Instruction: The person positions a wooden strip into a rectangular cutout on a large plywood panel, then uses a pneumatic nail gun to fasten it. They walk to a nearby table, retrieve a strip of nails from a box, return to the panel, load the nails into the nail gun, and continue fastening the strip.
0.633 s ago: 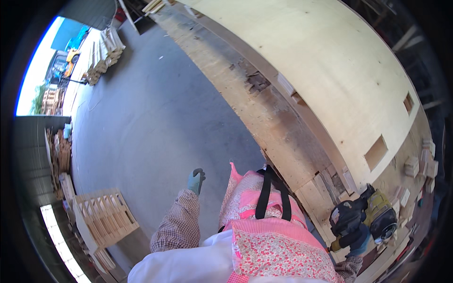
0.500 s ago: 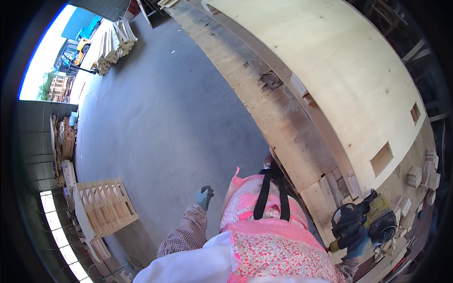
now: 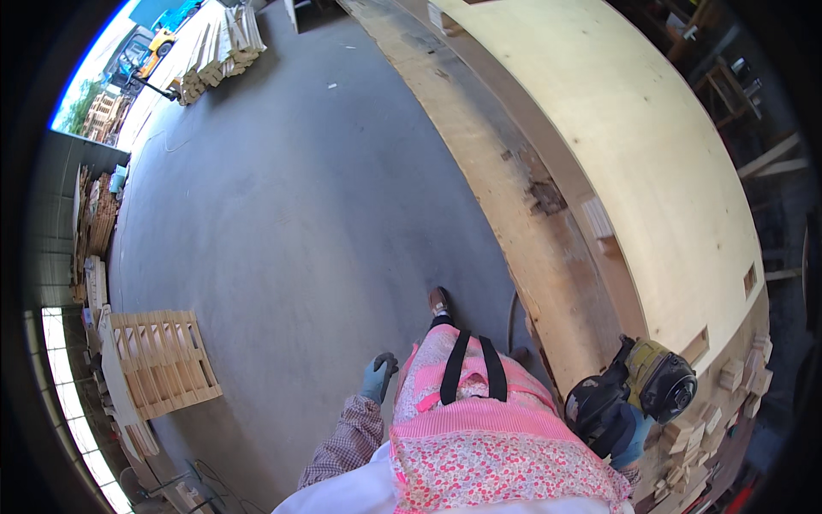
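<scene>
Against the earlier frame: a brown shoe (image 3: 438,300) now shows clear ahead of the pink apron (image 3: 497,463); the power tool (image 3: 658,375), black and yellow, now overlaps the plywood panel's (image 3: 634,171) lower cutout. Right hand (image 3: 632,435) closed round the tool, partly hidden behind it, at the person's right; cannot tell whether the tool touches the desk. Left hand (image 3: 378,377) half-open, fingers loosely curled, nothing seen in it.

Desk (image 3: 497,188): long, worn wood, dark damaged patch; panel along it, wood blocks (image 3: 685,437) near the close end.

Room: grey floor (image 3: 300,214), slatted wooden frame (image 3: 167,364) left, stacked timber (image 3: 223,47) by the bright doorway.
</scene>
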{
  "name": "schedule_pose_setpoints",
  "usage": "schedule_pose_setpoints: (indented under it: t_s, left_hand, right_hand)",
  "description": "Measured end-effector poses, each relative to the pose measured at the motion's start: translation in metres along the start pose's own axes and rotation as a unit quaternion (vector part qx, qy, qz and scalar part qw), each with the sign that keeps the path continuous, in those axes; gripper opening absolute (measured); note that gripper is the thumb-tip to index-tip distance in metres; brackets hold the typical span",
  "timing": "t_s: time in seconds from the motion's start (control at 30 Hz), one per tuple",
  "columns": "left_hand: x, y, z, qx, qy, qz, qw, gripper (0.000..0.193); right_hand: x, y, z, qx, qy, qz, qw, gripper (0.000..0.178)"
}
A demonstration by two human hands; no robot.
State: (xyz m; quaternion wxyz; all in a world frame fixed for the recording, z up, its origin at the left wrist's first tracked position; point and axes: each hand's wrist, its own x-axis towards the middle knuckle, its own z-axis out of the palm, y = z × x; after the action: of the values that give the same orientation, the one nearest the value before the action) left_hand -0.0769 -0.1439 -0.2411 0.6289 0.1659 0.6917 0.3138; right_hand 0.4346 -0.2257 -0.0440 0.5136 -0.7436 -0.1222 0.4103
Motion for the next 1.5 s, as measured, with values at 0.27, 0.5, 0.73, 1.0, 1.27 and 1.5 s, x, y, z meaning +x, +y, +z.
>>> schedule_pose_setpoints:
  t_s: [0.27,0.5,0.73,1.0,1.27,1.5]
  left_hand:
    - [0.064,0.118,-0.103,-0.023,0.072,-0.011,0.997,0.035]
    - [0.129,0.169,-0.144,-0.078,0.184,-0.043,0.979,0.038]
    - [0.18,0.176,-0.102,-0.088,0.12,-0.128,0.981,0.046]
    - [0.251,0.322,-0.09,-0.13,0.179,-0.078,0.972,0.044]
    - [0.333,0.393,-0.082,-0.205,0.227,-0.027,0.952,0.029]
    - [0.446,0.464,-0.141,-0.081,0.168,-0.151,0.971,0.031]
  right_hand:
    - [0.042,-0.054,0.213,0.012,-0.121,0.044,0.992,0.015]
    - [0.076,-0.123,0.352,-0.024,-0.17,0.041,0.984,0.026]
    - [0.196,-0.139,0.444,-0.104,-0.231,0.021,0.967,0.038]
    - [0.27,-0.228,0.641,-0.161,-0.277,-0.043,0.946,0.037]
    - [0.298,-0.308,0.792,-0.286,-0.443,0.019,0.85,0.026]
    - [0.309,-0.363,0.987,-0.264,-0.446,0.007,0.855,0.025]
